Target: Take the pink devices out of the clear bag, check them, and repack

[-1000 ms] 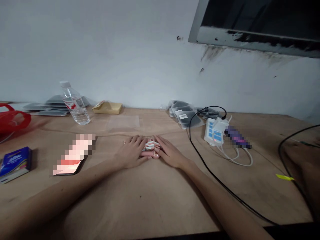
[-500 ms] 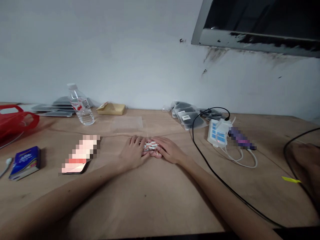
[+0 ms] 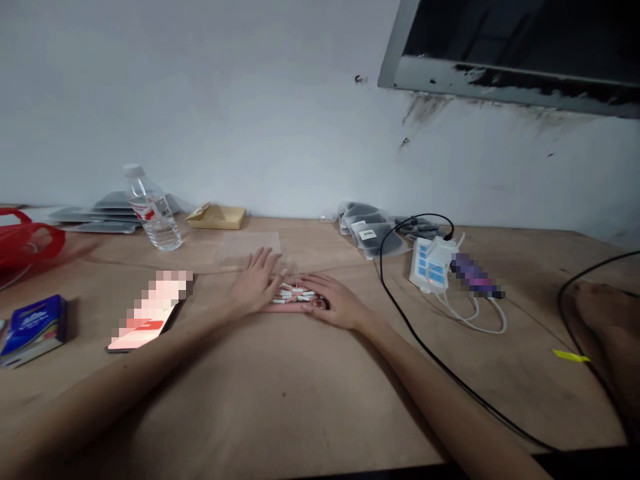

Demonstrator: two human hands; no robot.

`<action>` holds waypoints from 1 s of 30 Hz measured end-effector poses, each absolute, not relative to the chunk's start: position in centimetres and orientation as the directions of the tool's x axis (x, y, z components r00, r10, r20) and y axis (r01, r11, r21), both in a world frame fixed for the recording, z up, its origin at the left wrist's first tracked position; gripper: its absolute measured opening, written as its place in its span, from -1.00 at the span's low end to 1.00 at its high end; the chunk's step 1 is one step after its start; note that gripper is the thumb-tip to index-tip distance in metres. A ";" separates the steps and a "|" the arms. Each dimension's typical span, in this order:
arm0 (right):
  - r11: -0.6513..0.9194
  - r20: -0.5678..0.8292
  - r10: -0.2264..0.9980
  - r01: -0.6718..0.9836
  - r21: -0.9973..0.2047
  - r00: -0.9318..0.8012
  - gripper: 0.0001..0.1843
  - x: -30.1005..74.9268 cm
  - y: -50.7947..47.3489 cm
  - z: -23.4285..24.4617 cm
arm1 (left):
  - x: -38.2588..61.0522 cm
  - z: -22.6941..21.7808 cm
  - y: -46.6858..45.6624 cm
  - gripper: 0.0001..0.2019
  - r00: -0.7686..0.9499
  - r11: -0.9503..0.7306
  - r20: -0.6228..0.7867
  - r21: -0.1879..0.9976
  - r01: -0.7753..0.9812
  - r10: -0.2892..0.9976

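Note:
Several small white stick-like pieces [image 3: 296, 293] lie close together between my hands, too small to name. Under them is a flat pink item [image 3: 283, 307], its ends partly covered. My left hand [image 3: 256, 283] hovers at or rests on its left end with fingers stretched and thumb apart; contact is unclear. Across the right end lies my right hand [image 3: 334, 301], fingers extended along the far edge and thumb on the near side. Beside that thumb is a small round brownish thing [image 3: 319, 303], partly hidden. A thin upright strand [image 3: 296, 275] shows behind the white pieces.
Left of me are a phone [image 3: 150, 313], a blue tissue pack [image 3: 34, 327], a water bottle [image 3: 154, 210] and a red bag [image 3: 27, 243]. A yellow box [image 3: 217, 217] and grey packets [image 3: 373, 233] stand behind. To the right, a black cable [image 3: 400, 303] runs from a white power strip [image 3: 429, 265].
My left hand has shifted left and up, its fingers now straighter and pointing away, uncovering more of the pink item. My right hand stays nearly in place. The view has turned slightly right.

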State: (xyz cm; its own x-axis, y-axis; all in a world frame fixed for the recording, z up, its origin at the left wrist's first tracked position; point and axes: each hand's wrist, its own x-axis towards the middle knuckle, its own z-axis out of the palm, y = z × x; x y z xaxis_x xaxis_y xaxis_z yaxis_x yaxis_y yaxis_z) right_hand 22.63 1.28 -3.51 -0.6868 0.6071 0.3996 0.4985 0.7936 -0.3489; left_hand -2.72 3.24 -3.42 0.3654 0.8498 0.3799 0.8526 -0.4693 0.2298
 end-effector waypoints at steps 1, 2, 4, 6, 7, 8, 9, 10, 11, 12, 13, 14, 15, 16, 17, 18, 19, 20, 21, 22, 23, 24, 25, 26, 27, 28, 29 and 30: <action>0.798 0.401 0.601 0.495 -0.342 -0.692 -0.42 22.9 1.4 -3.5 | -3.1 -3.2 3.8 -0.47 0.334 -0.425 0.363 0.211 0.880 0.870; 0.805 0.404 0.593 0.493 -0.331 -0.697 -0.44 23.2 1.6 -3.6 | -3.6 -2.9 4.1 -0.45 0.316 -0.392 0.335 0.189 0.900 0.888; 0.818 0.412 0.575 0.491 -0.300 -0.707 -0.47 24.0 2.0 -3.5 | -4.2 -2.3 4.5 -0.44 0.317 -0.360 0.260 0.139 0.922 0.912; 0.828 0.418 0.561 0.490 -0.273 -0.714 -0.49 24.9 2.2 -3.4 | -4.4 -1.5 4.3 -0.43 0.288 -0.320 0.252 0.094 0.943 0.924; 0.831 0.421 0.555 0.489 -0.263 -0.717 -0.50 25.3 2.2 -3.2 | -4.4 -1.0 4.1 -0.41 0.253 -0.284 0.275 0.079 0.956 0.928; 0.834 0.424 0.552 0.490 -0.255 -0.718 -0.51 25.5 2.2 -3.1 | -4.3 -0.6 3.9 -0.40 0.215 -0.247 0.300 0.070 0.966 0.929; 0.835 0.431 0.549 0.491 -0.247 -0.717 -0.53 25.7 2.1 -2.9 | -4.2 -0.2 3.7 -0.40 0.184 -0.217 0.321 0.070 0.974 0.929; 0.835 0.441 0.548 0.497 -0.237 -0.711 -0.55 25.6 1.9 -2.7 | -4.1 0.2 3.6 -0.41 0.163 -0.199 0.335 0.074 0.977 0.928; 0.831 0.452 0.551 0.508 -0.225 -0.702 -0.57 25.4 1.7 -2.6 | -4.1 0.4 3.6 -0.42 0.152 -0.192 0.344 0.084 0.978 0.926; 0.825 0.464 0.557 0.524 -0.213 -0.689 -0.59 25.1 1.4 -2.5 | -4.2 0.6 3.7 -0.43 0.151 -0.196 0.354 0.096 0.976 0.923; 0.814 0.472 0.568 0.544 -0.202 -0.675 -0.60 24.6 1.1 -2.5 | -4.4 0.6 4.0 -0.44 0.159 -0.210 0.366 0.105 0.972 0.917; 0.796 0.477 0.587 0.573 -0.193 -0.654 -0.59 24.1 0.8 -2.4 | -4.6 0.5 4.3 -0.45 0.179 -0.234 0.378 0.105 0.967 0.909; 0.774 0.479 0.610 0.605 -0.188 -0.631 -0.55 23.6 0.5 -2.4 | -4.9 0.2 4.6 -0.44 0.206 -0.262 0.386 0.096 0.960 0.899; 0.744 0.476 0.639 0.641 -0.187 -0.604 -0.49 23.0 0.3 -2.5 | -5.2 -0.1 5.0 -0.42 0.234 -0.285 0.389 0.078 0.955 0.891; 0.717 0.470 0.666 0.671 -0.190 -0.579 -0.44 22.5 0.1 -2.6 | -5.5 -0.5 5.4 -0.39 0.256 -0.297 0.377 0.056 0.953 0.890; 0.701 0.453 0.685 0.687 -0.193 -0.571 -0.39 22.1 -0.1 -2.7 | -5.8 -1.0 5.7 -0.37 0.264 -0.294 0.350 0.036 0.955 0.899; 0.692 0.428 0.698 0.695 -0.196 -0.574 -0.34 21.8 -0.2 -2.8 | -6.1 -1.4 6.0 -0.34 0.262 -0.283 0.313 0.021 0.959 0.913; 0.693 0.398 0.703 0.693 -0.196 -0.590 -0.29 21.5 -0.2 -2.9 | -6.3 -1.7 6.2 -0.33 0.258 -0.271 0.268 0.011 0.963 0.928; 0.700 0.365 0.702 0.687 -0.196 -0.611 -0.24 21.4 -0.1 -3.1 | -6.4 -2.0 6.4 -0.33 0.254 -0.262 0.223 0.003 0.965 0.941; 0.703 0.337 0.702 0.684 -0.194 -0.627 -0.20 21.3 0.0 -3.2 | -6.4 -2.1 6.4 -0.34 0.257 -0.261 0.182 -0.003 0.965 0.949; 0.703 0.317 0.705 0.685 -0.191 -0.635 -0.17 21.4 0.1 -3.3 | -6.4 -2.2 6.4 -0.35 0.265 -0.267 0.152 -0.009 0.964 0.952; 0.699 0.301 0.709 0.689 -0.190 -0.637 -0.16 21.4 0.2 -3.4 | -6.4 -2.1 6.3 -0.36 0.274 -0.274 0.134 -0.015 0.962 0.952; 0.696 0.291 0.714 0.693 -0.190 -0.637 -0.18 21.5 0.3 -3.5 | -6.3 -2.0 6.2 -0.37 0.278 -0.278 0.125 -0.022 0.960 0.952; 0.692 0.283 0.718 0.696 -0.191 -0.636 -0.20 21.6 0.4 -3.6 | -6.3 -1.9 6.1 -0.37 0.281 -0.280 0.125 -0.028 0.960 0.952; 0.689 0.278 0.721 0.699 -0.192 -0.634 -0.22 21.7 0.5 -3.5 | -6.2 -1.7 6.0 -0.36 0.282 -0.280 0.128 -0.031 0.960 0.951; 0.689 0.275 0.722 0.699 -0.193 -0.635 -0.23 21.8 0.6 -3.5 | -6.2 -1.6 5.9 -0.35 0.283 -0.281 0.133 -0.029 0.959 0.950; 0.691 0.275 0.720 0.696 -0.196 -0.638 -0.25 21.9 0.7 -3.4 | -6.2 -1.6 5.8 -0.33 0.287 -0.286 0.135 -0.023 0.958 0.948; 0.698 0.276 0.714 0.689 -0.198 -0.644 -0.26 22.0 0.8 -3.3 | -6.2 -1.6 5.7 -0.30 0.295 -0.295 0.137 -0.015 0.955 0.946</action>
State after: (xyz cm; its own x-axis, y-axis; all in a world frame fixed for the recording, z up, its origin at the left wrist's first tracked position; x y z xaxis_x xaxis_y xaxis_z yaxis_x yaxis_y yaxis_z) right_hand 22.05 0.78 -3.32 -0.6439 0.7137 0.2755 0.6885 0.6976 -0.1981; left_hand -6.16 5.73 -1.62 0.2946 0.9457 0.1369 0.9553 -0.2954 -0.0155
